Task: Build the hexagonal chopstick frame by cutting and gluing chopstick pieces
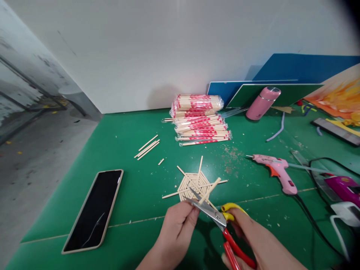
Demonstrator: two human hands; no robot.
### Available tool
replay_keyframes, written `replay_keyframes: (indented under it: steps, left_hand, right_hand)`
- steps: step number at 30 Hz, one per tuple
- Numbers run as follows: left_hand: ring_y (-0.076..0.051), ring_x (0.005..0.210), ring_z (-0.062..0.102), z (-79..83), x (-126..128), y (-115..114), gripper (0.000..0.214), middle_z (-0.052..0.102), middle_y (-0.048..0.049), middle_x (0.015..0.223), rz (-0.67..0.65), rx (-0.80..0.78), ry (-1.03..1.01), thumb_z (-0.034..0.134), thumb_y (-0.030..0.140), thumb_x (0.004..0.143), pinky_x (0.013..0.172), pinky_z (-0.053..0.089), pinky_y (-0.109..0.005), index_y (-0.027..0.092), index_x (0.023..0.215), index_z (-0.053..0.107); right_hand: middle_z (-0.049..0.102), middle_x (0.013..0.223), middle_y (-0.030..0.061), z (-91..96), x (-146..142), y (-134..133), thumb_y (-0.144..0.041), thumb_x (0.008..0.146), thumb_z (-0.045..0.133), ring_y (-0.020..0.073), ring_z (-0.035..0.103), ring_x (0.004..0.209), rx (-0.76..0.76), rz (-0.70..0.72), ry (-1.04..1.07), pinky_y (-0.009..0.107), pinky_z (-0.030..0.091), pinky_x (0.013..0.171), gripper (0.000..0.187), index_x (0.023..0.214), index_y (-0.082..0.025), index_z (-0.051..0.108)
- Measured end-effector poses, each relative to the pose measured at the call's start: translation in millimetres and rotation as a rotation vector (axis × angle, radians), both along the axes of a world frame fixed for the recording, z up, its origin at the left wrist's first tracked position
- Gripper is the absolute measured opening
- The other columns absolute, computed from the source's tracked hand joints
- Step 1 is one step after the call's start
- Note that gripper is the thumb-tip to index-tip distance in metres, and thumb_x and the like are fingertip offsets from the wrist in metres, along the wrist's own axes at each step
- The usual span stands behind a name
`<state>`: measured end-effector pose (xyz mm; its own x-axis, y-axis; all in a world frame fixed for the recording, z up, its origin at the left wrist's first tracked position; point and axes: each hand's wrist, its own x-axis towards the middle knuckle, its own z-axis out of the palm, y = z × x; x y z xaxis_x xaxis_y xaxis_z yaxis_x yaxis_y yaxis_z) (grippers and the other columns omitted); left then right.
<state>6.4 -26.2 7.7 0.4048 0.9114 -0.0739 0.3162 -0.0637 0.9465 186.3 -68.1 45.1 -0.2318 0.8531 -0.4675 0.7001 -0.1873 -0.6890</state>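
Scissors [218, 221] with red-and-yellow handles sit in your right hand [253, 240], fingers clenched through the loops, the blades parted around a thin wooden stick [209, 191]. Your left hand [176, 232] pinches that stick near the blades, low at the centre of the green table [135, 187]. Just beyond lies a flat web of glued sticks [194, 182], spokes jutting outward. A black phone [94, 210] rests face up to your left, loose sticks [147, 147] behind it. Wrapped chopstick bundles [199, 120] are stacked near the wall, a pink bottle [263, 103] lying beside them. A pink glue gun [277, 170] lies to your right, well apart from the web.
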Motion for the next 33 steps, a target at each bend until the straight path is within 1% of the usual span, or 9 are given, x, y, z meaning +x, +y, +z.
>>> replay_keyframes:
  steps: [4, 9, 13, 16, 21, 25, 28, 30, 33]
  left_hand:
    - [-0.010, 0.058, 0.044, -1.2, -3.5, 2.2, 0.024, 0.053, 0.0000, 0.065, -0.050, -0.028, -0.094, 0.041, 0.024, 0.083, 0.055, 0.036, -0.018, 0.016, 0.071, 0.060]
    - [-0.010, 0.061, 0.047, 1.9, -5.8, 6.9, 0.024, 0.058, -0.0011, 0.070, -0.132, -0.076, -0.168, 0.042, 0.021, 0.083, 0.056, 0.036, -0.018, 0.017, 0.077, 0.065]
    - [-0.011, 0.064, 0.048, 4.4, -5.7, 8.4, 0.024, 0.060, -0.0017, 0.072, -0.162, -0.079, -0.165, 0.042, 0.021, 0.083, 0.059, 0.037, -0.019, 0.016, 0.080, 0.066]
    - [-0.010, 0.062, 0.047, 7.2, -5.2, 8.0, 0.025, 0.059, -0.0014, 0.069, -0.175, -0.060, -0.145, 0.041, 0.022, 0.084, 0.059, 0.038, -0.018, 0.016, 0.081, 0.065]
    - [-0.010, 0.066, 0.050, 13.1, -3.0, 7.5, 0.027, 0.060, -0.0007, 0.074, -0.223, -0.059, -0.142, 0.039, 0.020, 0.085, 0.063, 0.039, -0.018, 0.021, 0.089, 0.065]
    - [-0.010, 0.063, 0.049, 10.1, -0.9, 7.5, 0.026, 0.059, -0.0001, 0.071, -0.189, -0.043, -0.106, 0.039, 0.021, 0.085, 0.062, 0.039, -0.018, 0.021, 0.088, 0.065]
    - [-0.011, 0.065, 0.051, 6.1, -0.2, 5.8, 0.027, 0.060, -0.0012, 0.072, -0.169, -0.032, -0.068, 0.037, 0.022, 0.085, 0.065, 0.040, -0.019, 0.019, 0.085, 0.064]
    - [-0.012, 0.067, 0.053, 4.7, -0.6, 3.0, 0.025, 0.061, -0.0021, 0.074, -0.155, 0.021, -0.031, 0.038, 0.020, 0.085, 0.066, 0.041, -0.020, 0.019, 0.084, 0.063]
    - [-0.013, 0.069, 0.054, 3.7, -1.3, -2.1, 0.020, 0.061, -0.0034, 0.075, -0.114, 0.154, 0.037, 0.041, 0.017, 0.083, 0.069, 0.040, -0.020, 0.018, 0.081, 0.061]
  right_hand:
    - [0.059, 0.075, 0.0015, -1.7, 4.2, -2.8, -0.029, 0.068, 0.054, 0.0146, 0.054, 0.060, -0.026, 0.007, -0.009, 0.025, 0.047, 0.058, 0.034, 0.101, -0.023, 0.047]
    - [0.059, 0.084, 0.0029, -1.6, 7.3, -4.6, -0.027, 0.068, 0.055, 0.0159, 0.056, 0.069, -0.040, -0.002, -0.022, 0.025, 0.047, 0.066, 0.038, 0.105, -0.023, 0.046]
    - [0.060, 0.081, 0.0022, -4.4, 6.9, -5.5, -0.028, 0.068, 0.055, 0.0157, 0.057, 0.068, -0.051, -0.009, -0.033, 0.024, 0.047, 0.065, 0.038, 0.104, -0.023, 0.047]
    - [0.061, 0.085, 0.0031, -6.3, 6.2, -5.7, -0.029, 0.069, 0.053, 0.0168, 0.058, 0.073, -0.045, -0.025, -0.041, 0.025, 0.047, 0.068, 0.040, 0.108, -0.024, 0.046]
    - [0.061, 0.087, 0.0045, -6.0, 3.0, -4.8, -0.028, 0.068, 0.054, 0.0193, 0.059, 0.076, -0.019, -0.022, -0.031, 0.027, 0.046, 0.071, 0.040, 0.107, -0.024, 0.047]
    - [0.062, 0.086, 0.0041, -7.9, 0.8, -3.9, -0.028, 0.069, 0.052, 0.0195, 0.059, 0.075, -0.016, -0.025, -0.040, 0.026, 0.047, 0.068, 0.036, 0.105, -0.024, 0.049]
    - [0.062, 0.084, 0.0040, -11.0, 3.1, -3.6, -0.028, 0.068, 0.053, 0.0195, 0.059, 0.074, -0.011, -0.028, -0.055, 0.026, 0.047, 0.065, 0.038, 0.106, -0.025, 0.049]
    - [0.062, 0.085, 0.0050, -12.7, 5.6, -3.9, -0.029, 0.066, 0.055, 0.0203, 0.059, 0.074, -0.008, -0.031, -0.067, 0.027, 0.047, 0.065, 0.044, 0.109, -0.023, 0.047]
    - [0.061, 0.086, 0.0074, -13.6, 7.4, -4.0, -0.033, 0.064, 0.058, 0.0209, 0.059, 0.073, -0.015, -0.029, -0.084, 0.029, 0.047, 0.064, 0.051, 0.110, -0.019, 0.045]
